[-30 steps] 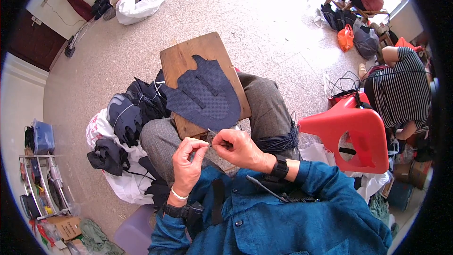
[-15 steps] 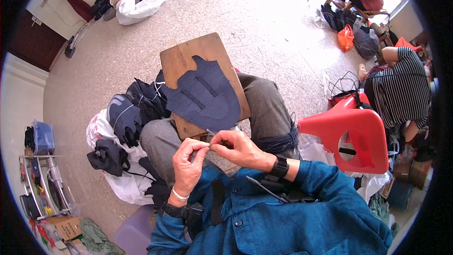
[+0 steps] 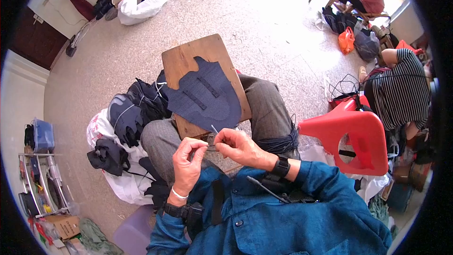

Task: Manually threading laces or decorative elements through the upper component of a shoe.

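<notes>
- The dark blue fabric piece (image 3: pixel 204 95) is lying on the wooden board (image 3: pixel 191 53), reaching down to its near edge and spilling slightly past its left edge.
- The left hand (image 3: pixel 188 163) is pinching thumb and forefinger together just below the board's near edge; whatever is sitting between them is too small to tell.
- The right hand (image 3: pixel 241 148) is grasping a thin grey tool (image 3: pixel 214 128), whose end is pointing up at that edge.
- Dark cord (image 3: pixel 279 144) is lying bundled near the board's near right corner.
</notes>
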`<state>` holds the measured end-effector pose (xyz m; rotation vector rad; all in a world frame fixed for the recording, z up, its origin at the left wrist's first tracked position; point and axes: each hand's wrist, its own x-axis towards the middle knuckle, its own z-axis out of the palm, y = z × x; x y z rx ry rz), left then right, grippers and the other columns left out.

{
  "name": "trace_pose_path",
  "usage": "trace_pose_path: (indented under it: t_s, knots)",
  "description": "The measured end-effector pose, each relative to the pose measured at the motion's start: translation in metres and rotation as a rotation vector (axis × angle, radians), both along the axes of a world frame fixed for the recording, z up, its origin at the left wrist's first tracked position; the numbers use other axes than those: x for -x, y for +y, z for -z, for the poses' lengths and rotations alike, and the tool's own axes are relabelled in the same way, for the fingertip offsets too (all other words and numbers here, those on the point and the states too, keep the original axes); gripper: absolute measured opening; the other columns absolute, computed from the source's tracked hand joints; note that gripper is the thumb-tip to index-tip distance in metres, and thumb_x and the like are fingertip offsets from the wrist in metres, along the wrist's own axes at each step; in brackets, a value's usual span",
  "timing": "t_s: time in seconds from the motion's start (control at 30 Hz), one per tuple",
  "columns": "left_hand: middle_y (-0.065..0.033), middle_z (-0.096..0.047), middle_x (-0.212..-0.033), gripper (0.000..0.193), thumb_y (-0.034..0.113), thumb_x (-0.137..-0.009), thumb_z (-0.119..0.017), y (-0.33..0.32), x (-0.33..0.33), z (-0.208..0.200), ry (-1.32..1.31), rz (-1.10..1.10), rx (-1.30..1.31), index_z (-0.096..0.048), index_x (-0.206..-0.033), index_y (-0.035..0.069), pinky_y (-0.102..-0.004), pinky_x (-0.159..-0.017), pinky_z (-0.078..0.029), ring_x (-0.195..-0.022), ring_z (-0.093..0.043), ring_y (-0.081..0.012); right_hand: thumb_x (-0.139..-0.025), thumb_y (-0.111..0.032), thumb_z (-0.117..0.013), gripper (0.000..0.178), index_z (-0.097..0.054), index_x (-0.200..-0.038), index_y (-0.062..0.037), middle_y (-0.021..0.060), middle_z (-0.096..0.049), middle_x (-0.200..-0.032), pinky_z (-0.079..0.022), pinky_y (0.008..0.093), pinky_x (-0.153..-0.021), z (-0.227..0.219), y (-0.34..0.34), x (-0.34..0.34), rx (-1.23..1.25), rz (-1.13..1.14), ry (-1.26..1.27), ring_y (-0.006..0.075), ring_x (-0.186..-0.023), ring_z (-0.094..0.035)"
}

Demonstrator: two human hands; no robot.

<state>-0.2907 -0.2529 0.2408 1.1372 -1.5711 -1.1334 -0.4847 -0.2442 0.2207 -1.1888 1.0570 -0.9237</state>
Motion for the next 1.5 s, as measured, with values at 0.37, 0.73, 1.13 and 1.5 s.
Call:
trace_pose_path:
  t_s: [0.37,0.73,1.13,1.5]
  knots:
    - [-0.0050,-0.063,-0.088,0.006,-0.003,-0.088,-0.070,0.000,0.000,0.000,-0.064,0.032,0.034,-0.067,-0.092,0.000,-0.0249,-0.070,-0.048,-0.080,-0.059,-0.0127,-0.100,-0.010,-0.058,0.010,-0.060,-0.102,0.0000,0.0010,-0.063,-0.086,-0.049,0.0227,-0.064,0.000,0.000,0.000,-0.065,-0.075,-0.025,0.0050,-0.074,-0.058]
    - [-0.0062,-0.062,-0.091,0.011,-0.004,-0.085,-0.071,0.000,0.001,-0.002,-0.064,0.070,0.028,-0.066,-0.093,0.001,-0.0272,-0.071,-0.049,-0.079,-0.060,-0.0159,-0.097,-0.009,-0.059,0.010,-0.061,-0.094,0.0003,0.0031,-0.063,-0.076,-0.049,0.0259,-0.059,0.005,0.001,-0.008,-0.025,-0.007,-0.076,0.0078,-0.065,-0.058]
    - [-0.0150,-0.055,-0.091,0.017,0.010,-0.097,-0.058,0.030,-0.011,-0.190,0.889,0.326,-0.188,-0.052,-0.083,0.004,-0.0437,-0.052,-0.054,-0.067,-0.056,-0.0191,-0.100,-0.014,-0.056,0.013,-0.060,-0.097,-0.0025,-0.0001,-0.062,-0.081,-0.049,0.0221,-0.057,-0.014,-0.002,0.023,-0.206,-0.026,-0.181,0.0055,-0.068,-0.058]
    - [-0.0240,-0.065,-0.107,0.006,-0.001,-0.082,-0.073,0.025,-0.012,-0.207,1.327,1.008,-0.245,-0.071,-0.085,-0.006,-0.0451,-0.079,-0.060,-0.094,-0.064,-0.0388,-0.103,-0.016,-0.057,0.014,-0.058,-0.102,-0.0020,0.0015,-0.064,-0.086,-0.050,0.0214,-0.064,-0.017,0.001,0.017,-0.245,-0.069,-0.211,0.0059,-0.071,-0.059]
